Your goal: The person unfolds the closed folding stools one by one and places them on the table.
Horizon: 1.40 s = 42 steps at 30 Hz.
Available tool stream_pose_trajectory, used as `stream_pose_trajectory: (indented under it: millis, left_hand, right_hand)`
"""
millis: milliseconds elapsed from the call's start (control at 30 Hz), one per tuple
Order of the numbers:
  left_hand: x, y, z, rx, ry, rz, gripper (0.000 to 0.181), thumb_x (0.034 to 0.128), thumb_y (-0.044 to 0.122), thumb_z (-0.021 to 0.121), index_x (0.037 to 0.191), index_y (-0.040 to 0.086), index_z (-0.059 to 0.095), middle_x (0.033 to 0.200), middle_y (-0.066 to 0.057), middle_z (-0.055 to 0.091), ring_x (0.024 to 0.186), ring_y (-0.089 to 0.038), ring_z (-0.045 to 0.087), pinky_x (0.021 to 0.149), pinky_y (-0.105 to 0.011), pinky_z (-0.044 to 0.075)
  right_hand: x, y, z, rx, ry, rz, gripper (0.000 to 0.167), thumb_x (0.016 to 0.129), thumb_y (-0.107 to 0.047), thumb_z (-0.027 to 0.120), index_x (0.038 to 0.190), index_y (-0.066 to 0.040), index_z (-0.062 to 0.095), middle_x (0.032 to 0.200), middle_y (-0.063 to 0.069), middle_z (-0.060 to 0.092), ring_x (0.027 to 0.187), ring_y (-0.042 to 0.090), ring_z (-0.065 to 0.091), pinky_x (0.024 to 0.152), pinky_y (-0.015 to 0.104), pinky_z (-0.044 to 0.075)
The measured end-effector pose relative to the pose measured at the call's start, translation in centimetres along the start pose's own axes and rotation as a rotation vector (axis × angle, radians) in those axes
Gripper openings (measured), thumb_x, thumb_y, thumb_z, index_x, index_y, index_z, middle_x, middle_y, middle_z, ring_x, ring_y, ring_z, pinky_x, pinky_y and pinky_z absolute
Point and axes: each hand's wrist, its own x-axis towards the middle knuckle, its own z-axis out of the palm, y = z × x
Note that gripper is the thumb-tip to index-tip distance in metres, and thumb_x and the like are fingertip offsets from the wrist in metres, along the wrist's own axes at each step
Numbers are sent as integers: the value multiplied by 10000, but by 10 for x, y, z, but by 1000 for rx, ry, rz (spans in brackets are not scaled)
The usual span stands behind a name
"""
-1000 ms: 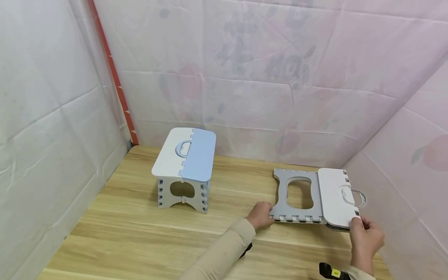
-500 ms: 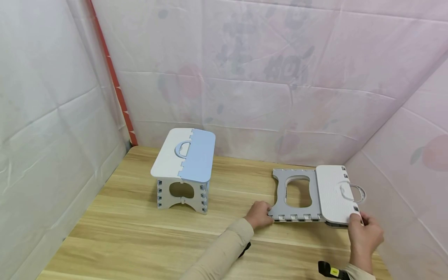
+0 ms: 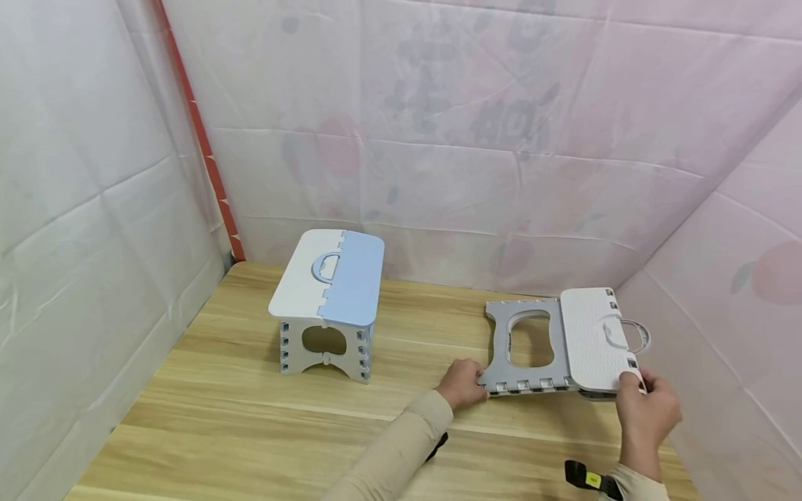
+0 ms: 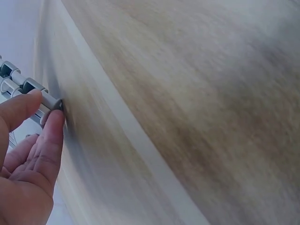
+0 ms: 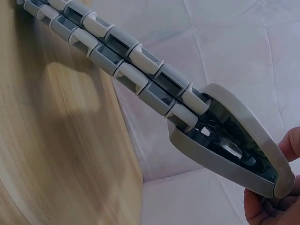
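A folding stool with a grey leg panel and white seat point(image 3: 598, 337) lies folded flat at the right of the head view. Its seat end is tilted up off the wooden table. My left hand point(image 3: 462, 384) pinches the near corner of the leg end, low by the tabletop; thumb and fingertip point(image 4: 55, 123) meet on that corner in the left wrist view. At the near corner of the seat, my right hand point(image 3: 648, 410) grips the edge, thumb on top. In the right wrist view the two seat halves point(image 5: 225, 136) stand slightly apart, and several fingers are out of sight.
Another folding stool point(image 3: 328, 278), white and light blue, stands unfolded on its legs at the left. The wooden table point(image 3: 238, 431) runs up to a fabric back wall point(image 3: 426, 181). A fabric side wall point(image 3: 739, 334) stands close to my right hand.
My right hand has moved slightly up and left, lifting the grey and white stool's seat end higher. My left hand keeps its hold on the leg end. The blue and white stool stays put.
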Motion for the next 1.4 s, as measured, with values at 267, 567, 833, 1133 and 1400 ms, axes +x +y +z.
stream_pose_trajectory:
  millis: [267,567,833,1133,1400]
  left_hand:
    - [-2,3,-2,-4,-26,-65,201,678,94,795,614,93,605,538,82,426,478,-64,316,434,-174,279]
    - [-3,-1,-5,28,-24,-3,288,674,246,806,572,107,576,507,99,373,473,-46,313,425,-165,269]
    - [-2,0,-7,28,-32,30,210,673,269,787,609,145,629,508,120,447,476,-38,354,431,-157,303]
    - [-2,-3,-4,-15,-45,-14,280,674,262,778,839,65,668,684,41,575,554,-52,439,493,-162,384]
    - [-6,1,-8,-35,-54,-32,447,720,275,731,1076,12,668,892,-19,664,666,-51,527,610,-164,447]
  right_hand:
    - [-2,-4,2,91,13,7,299,815,-132,517,987,68,657,606,-332,388,623,-90,410,590,124,328]
    - [-6,-15,2,386,43,88,226,824,-67,554,770,-196,730,609,-245,552,596,-5,474,485,94,344]
    - [-9,-27,3,520,31,98,194,825,-41,578,890,-75,757,659,-212,611,679,11,509,514,91,352]
    - [-12,-36,3,508,-5,76,186,833,-53,582,898,-80,754,672,-216,613,674,-8,535,509,75,372]
    - [-15,-41,3,508,-51,64,200,854,-93,606,1001,-32,726,737,-196,626,733,1,558,556,77,390]
